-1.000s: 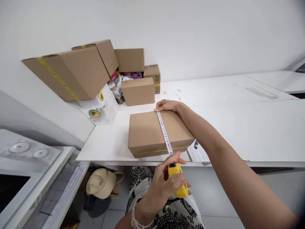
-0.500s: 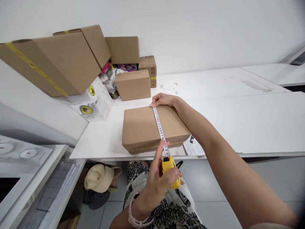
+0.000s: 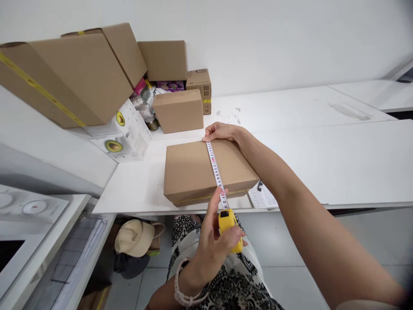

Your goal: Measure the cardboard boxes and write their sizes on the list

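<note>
A brown cardboard box (image 3: 190,165) lies on the white table near its front edge, with yellow tape along its front side. Across its top runs the white blade of a tape measure (image 3: 229,228), whose yellow case hangs just off the front edge. My left hand (image 3: 213,245) is closed around that case, its index finger stretched along the blade at the box's front edge. At the box's back edge, my right hand (image 3: 219,131) pinches the end of the blade, and its forearm passes over the box's right side.
Larger cardboard boxes (image 3: 74,77) sit on white cartons with avocado pictures (image 3: 129,142) at the left. Another brown box (image 3: 179,112) stands behind. A printed sheet (image 3: 263,197) lies right of the measured box. Caps (image 3: 134,237) rest below, beside a shelf.
The view has shifted slightly, so the scene sits a little differently in the picture. Both hands keep their hold on the tape measure, and the blade still lies across the box.
</note>
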`<state>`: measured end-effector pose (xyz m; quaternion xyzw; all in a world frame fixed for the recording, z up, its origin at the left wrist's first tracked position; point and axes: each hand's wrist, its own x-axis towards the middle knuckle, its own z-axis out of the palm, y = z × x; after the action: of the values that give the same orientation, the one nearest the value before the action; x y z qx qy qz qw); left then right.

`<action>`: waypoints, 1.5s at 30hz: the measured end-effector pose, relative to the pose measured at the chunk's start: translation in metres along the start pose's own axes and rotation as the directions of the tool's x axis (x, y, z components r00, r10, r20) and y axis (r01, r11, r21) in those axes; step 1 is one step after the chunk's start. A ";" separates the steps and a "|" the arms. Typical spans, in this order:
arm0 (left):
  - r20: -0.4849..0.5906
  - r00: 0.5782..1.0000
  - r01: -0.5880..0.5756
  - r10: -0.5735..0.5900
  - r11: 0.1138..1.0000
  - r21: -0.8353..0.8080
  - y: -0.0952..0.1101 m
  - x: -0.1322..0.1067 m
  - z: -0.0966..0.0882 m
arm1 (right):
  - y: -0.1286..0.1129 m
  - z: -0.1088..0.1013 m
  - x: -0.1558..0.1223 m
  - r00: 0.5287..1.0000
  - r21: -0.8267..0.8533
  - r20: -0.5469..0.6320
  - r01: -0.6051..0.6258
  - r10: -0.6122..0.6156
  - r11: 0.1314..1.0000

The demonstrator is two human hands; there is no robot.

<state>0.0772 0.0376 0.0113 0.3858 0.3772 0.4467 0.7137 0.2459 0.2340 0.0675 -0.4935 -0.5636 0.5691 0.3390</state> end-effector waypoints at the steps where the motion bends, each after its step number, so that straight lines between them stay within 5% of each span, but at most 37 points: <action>1: -0.003 1.000 0.001 -0.001 1.000 0.003 0.000 0.001 -0.001 | 0.000 -0.001 0.003 1.000 -0.014 0.004 0.001 -0.001 1.000; 8: 0.027 1.000 0.007 -0.008 1.000 0.012 0.000 0.012 -0.008 | -0.004 -0.010 0.048 0.996 -0.187 0.092 0.015 0.002 0.982; 12: 0.044 0.999 -0.017 0.014 0.998 0.060 0.002 0.005 -0.018 | -0.014 -0.013 0.059 0.970 -0.246 0.103 0.240 -0.221 0.939; 15: -0.082 0.977 -0.183 0.196 0.972 0.144 0.001 -0.014 -0.037 | -0.021 -0.021 0.037 0.896 -0.259 -0.066 0.409 -0.439 0.875; 16: -0.154 0.941 -0.271 0.302 0.943 0.193 0.001 -0.021 -0.046 | -0.018 -0.025 0.023 0.856 -0.269 -0.165 0.438 -0.489 0.858; 18: -0.304 0.803 -0.419 0.513 0.848 0.323 -0.001 -0.032 -0.070 | -0.002 -0.031 -0.012 0.762 -0.297 -0.375 0.441 -0.528 0.847; 20: -0.419 0.665 -0.463 0.618 0.781 0.419 -0.004 -0.036 -0.098 | 0.030 -0.032 -0.048 0.666 -0.305 -0.549 0.403 -0.505 0.863; 21: -0.467 0.630 -0.458 0.621 0.782 0.422 -0.006 -0.035 -0.113 | 0.050 -0.030 -0.065 0.632 -0.289 -0.620 0.366 -0.464 0.885; 23: -0.521 0.650 -0.441 0.553 0.833 0.333 -0.011 -0.028 -0.137 | 0.093 -0.023 -0.092 0.668 -0.204 -0.671 0.251 -0.321 0.946; 26: -0.504 0.736 -0.434 0.452 0.886 0.160 -0.018 -0.010 -0.157 | 0.146 -0.005 -0.114 0.806 -0.089 -0.564 0.154 -0.177 0.984; 30: -0.434 0.819 -0.408 0.375 0.913 0.017 -0.014 0.008 -0.155 | 0.168 0.018 -0.125 0.918 -0.093 -0.335 0.190 -0.210 0.977; 35: -0.311 0.852 -0.438 0.421 0.899 0.015 0.030 0.005 -0.144 | 0.125 0.019 -0.133 0.827 -0.260 -0.432 0.267 -0.359 0.928; 40: -0.205 0.808 -0.547 0.552 0.833 0.083 0.078 0.014 -0.129 | 0.082 0.011 -0.106 0.708 -0.230 -0.602 0.290 -0.370 0.929; 45: -0.208 0.738 -0.598 0.641 0.765 0.239 0.087 0.008 -0.102 | 0.080 -0.001 -0.056 0.704 -0.262 -0.616 0.242 -0.354 0.934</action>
<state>-0.0404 0.0936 0.0444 0.4775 0.3565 0.6775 0.4311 0.2766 0.1706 -0.0002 -0.5884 -0.5258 0.2506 0.5609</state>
